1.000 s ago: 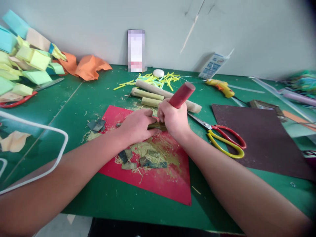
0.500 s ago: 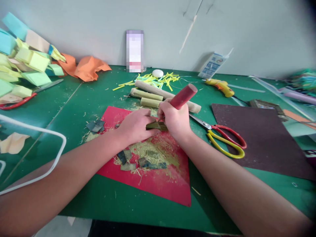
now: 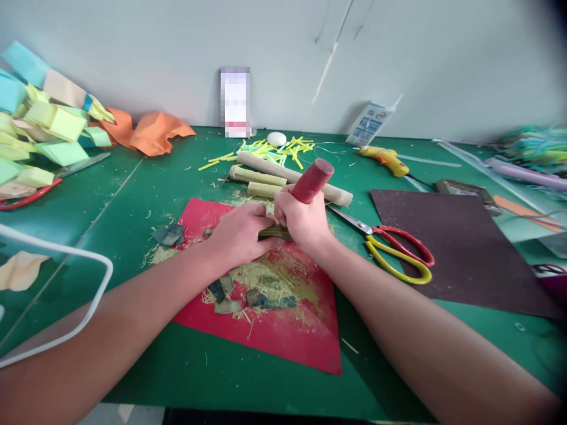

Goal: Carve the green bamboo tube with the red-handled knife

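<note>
My right hand (image 3: pixel 301 221) is closed in a fist round a red-handled tool (image 3: pixel 311 180); the handle sticks up and to the right, and its working end is hidden under my fingers. My left hand (image 3: pixel 241 233) is closed on a short greenish bamboo piece (image 3: pixel 272 234), pressing it down on a red sheet (image 3: pixel 283 330). The two hands touch over the piece. Yellow-green shavings and dark bark chips (image 3: pixel 261 286) lie on the red sheet just in front of my hands.
Behind my hands lie three bamboo sticks (image 3: pixel 266 175) and yellow strips (image 3: pixel 283 147). Red-and-yellow scissors (image 3: pixel 394 251) lie to the right, beside a dark brown sheet (image 3: pixel 460 248) and a yellow glue gun (image 3: pixel 383 156). Coloured paper blocks (image 3: pixel 44 130) pile at far left; a white wire frame (image 3: pixel 66 295) stands near left.
Both hands stay on the bamboo piece. The red handle has tipped a little more upright and my right hand has shifted slightly left. The camera view has dropped slightly.
</note>
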Demonstrator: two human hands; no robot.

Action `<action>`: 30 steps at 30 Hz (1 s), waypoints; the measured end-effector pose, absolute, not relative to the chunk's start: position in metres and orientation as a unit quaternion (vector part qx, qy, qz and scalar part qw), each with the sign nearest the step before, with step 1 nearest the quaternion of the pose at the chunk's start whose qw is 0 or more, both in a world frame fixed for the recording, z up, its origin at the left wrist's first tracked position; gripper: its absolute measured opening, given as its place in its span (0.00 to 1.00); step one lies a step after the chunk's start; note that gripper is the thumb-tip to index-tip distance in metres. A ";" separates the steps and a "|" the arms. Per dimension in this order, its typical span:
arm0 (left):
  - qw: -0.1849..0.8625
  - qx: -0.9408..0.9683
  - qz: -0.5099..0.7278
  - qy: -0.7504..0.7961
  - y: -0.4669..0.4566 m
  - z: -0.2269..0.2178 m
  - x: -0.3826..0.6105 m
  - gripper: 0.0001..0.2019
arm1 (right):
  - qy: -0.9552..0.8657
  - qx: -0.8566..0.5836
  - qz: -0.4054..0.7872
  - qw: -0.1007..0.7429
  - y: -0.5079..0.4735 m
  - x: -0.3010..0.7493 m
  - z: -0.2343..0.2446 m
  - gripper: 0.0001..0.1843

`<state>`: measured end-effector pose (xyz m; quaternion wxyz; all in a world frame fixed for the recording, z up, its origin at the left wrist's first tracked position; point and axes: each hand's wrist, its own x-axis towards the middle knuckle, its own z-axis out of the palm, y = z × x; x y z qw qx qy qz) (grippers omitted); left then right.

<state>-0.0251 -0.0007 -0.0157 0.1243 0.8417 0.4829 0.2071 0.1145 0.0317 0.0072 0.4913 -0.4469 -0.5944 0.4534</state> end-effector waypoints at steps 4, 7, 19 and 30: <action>0.114 0.840 0.204 0.490 0.000 -0.015 -0.024 0.13 | -0.596 -0.457 0.444 0.488 0.032 0.116 0.007 0.12; 0.107 0.837 0.194 0.499 0.000 -0.015 -0.024 0.13 | -0.594 -0.462 0.443 0.487 0.032 0.117 0.004 0.12; 0.109 0.838 0.193 0.499 -0.001 -0.015 -0.024 0.15 | -0.564 -0.500 0.457 0.472 0.032 0.118 0.006 0.12; 0.061 0.845 0.177 0.500 -0.002 -0.015 -0.024 0.16 | -0.551 -0.499 0.456 0.489 0.031 0.119 0.009 0.11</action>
